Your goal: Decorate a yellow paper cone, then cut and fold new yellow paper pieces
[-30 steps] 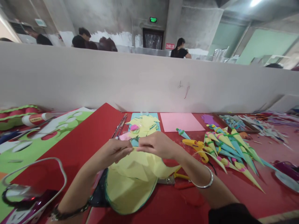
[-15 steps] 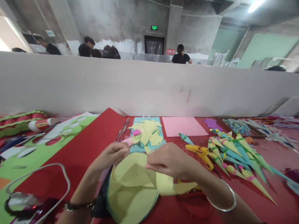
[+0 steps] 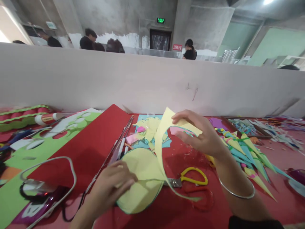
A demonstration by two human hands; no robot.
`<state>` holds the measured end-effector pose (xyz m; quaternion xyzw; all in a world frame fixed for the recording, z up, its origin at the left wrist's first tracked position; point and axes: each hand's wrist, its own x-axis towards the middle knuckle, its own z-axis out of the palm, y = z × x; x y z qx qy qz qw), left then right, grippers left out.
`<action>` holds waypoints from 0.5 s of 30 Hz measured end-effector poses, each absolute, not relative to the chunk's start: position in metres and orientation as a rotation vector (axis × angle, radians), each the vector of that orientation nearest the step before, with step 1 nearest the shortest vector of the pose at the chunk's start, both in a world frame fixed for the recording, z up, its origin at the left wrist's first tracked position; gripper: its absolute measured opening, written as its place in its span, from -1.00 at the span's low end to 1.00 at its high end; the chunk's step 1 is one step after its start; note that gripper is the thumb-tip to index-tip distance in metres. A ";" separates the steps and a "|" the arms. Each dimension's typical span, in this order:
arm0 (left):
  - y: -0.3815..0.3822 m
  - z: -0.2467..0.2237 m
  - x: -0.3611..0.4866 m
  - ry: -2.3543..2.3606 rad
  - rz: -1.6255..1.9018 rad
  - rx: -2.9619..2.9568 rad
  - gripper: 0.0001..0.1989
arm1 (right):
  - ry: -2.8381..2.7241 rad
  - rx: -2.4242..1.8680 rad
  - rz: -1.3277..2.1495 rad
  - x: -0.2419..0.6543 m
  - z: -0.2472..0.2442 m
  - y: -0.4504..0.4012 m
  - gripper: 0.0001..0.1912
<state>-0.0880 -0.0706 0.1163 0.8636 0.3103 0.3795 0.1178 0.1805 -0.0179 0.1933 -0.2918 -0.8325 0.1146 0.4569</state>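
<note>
Yellow paper rounds point(image 3: 143, 197) with blue-green outlines lie in front of me, overlapping or folded along a line across the middle. My left hand point(image 3: 119, 179) is closed on their left side, thumb and fingers against the paper. A curved yellow paper strip point(image 3: 158, 143) rises beside them, its upper end bent over by my right hand point(image 3: 201, 132). That hand is raised, thumb and index finger apart, the strip against or behind the index fingertip. Scissors point(image 3: 194, 175) with a yellow and a red handle lie on the table, their blades partly under the paper.
Yellow and blue scraps point(image 3: 150, 128) are piled at the back. Decorated paper cones point(image 3: 252, 159) lie to the right. Left are a red sheet point(image 3: 88, 149), a green cut-out sheet point(image 3: 30, 149) and a white cable point(image 3: 73, 173). A white partition point(image 3: 143, 82) stands behind; people are beyond it.
My right hand has lifted up and right and its fingers have spread, and the strip now stands up. My left hand has moved down onto the round. The scissors now show on the table.
</note>
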 end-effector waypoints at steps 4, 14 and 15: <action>-0.097 0.097 -0.101 1.015 0.563 2.612 -0.88 | -1.949 -0.733 0.239 0.182 0.196 -0.023 -0.85; -0.087 0.034 -0.121 1.680 0.558 2.466 -0.60 | -1.955 -0.387 0.654 0.140 0.187 -0.050 -0.81; -0.084 0.026 -0.120 1.746 0.543 2.526 -0.55 | -1.907 -0.345 0.735 0.136 0.182 -0.051 -0.82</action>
